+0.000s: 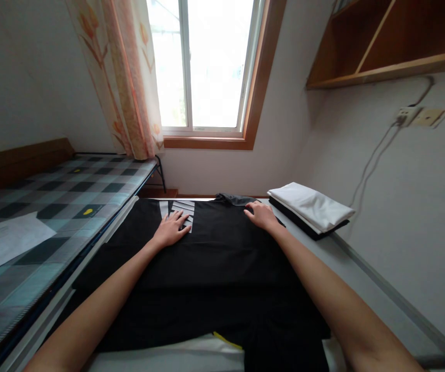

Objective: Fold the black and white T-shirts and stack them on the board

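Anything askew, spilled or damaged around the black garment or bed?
No spill or damage visible. Grey cloth is bunched at the far edge of the otherwise fairly flat black garment; loose paper lies askew on the checked mattress.

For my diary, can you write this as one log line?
left hand: spread over striped print of black garment | right hand: at garment's far edge, grip unclear | white folded cloth: atop black cloth, to right

Black garment (226, 263) lies spread under both hands (171, 229).
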A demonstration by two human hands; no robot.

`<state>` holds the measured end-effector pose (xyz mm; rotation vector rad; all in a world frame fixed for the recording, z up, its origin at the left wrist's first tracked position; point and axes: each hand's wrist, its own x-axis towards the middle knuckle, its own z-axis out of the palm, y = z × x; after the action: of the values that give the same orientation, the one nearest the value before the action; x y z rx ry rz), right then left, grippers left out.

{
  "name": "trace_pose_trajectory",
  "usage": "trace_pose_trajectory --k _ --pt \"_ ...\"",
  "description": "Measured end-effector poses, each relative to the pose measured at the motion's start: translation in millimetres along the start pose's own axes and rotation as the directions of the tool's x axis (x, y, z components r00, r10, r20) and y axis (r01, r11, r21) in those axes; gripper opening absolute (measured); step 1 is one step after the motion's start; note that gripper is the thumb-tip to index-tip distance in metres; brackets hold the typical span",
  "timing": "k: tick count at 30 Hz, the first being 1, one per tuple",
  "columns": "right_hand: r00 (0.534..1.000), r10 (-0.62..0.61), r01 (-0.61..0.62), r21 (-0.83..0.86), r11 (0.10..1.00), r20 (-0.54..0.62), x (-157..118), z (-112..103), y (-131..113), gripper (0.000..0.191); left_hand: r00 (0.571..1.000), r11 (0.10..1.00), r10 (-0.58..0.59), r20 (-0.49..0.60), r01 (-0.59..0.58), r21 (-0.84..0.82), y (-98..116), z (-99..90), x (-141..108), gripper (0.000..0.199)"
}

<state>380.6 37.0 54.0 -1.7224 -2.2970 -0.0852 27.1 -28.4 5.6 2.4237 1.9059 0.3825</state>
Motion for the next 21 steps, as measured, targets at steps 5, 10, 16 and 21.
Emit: trace_pose_trajectory --k 5,10,16,21 --pt "0.992 0.105 -0.113 0.132 0.985 0.065 46 14 21 0.031 1.000 1.000 -0.005 -0.014 0.005 -0.004 1 0.4 0 0.061" --pt "0.986 0.163 -0.167 0.105 0.980 0.046 72 26 33 0.031 1.000 1.000 -0.010 -0.022 0.010 -0.008 2 1.6 -1 0.061" --pt "0.981 0.180 -0.187 0.105 0.977 0.075 92 35 38 0.034 1.000 1.000 -0.009 -0.026 0.009 -0.002 3 2.3 -2 0.063" --pt "0.954 0.278 -0.288 0.093 0.953 0.112 107 43 40 0.040 0.999 1.000 -0.012 -0.034 0.012 -0.003 5 1.9 -2 0.060"
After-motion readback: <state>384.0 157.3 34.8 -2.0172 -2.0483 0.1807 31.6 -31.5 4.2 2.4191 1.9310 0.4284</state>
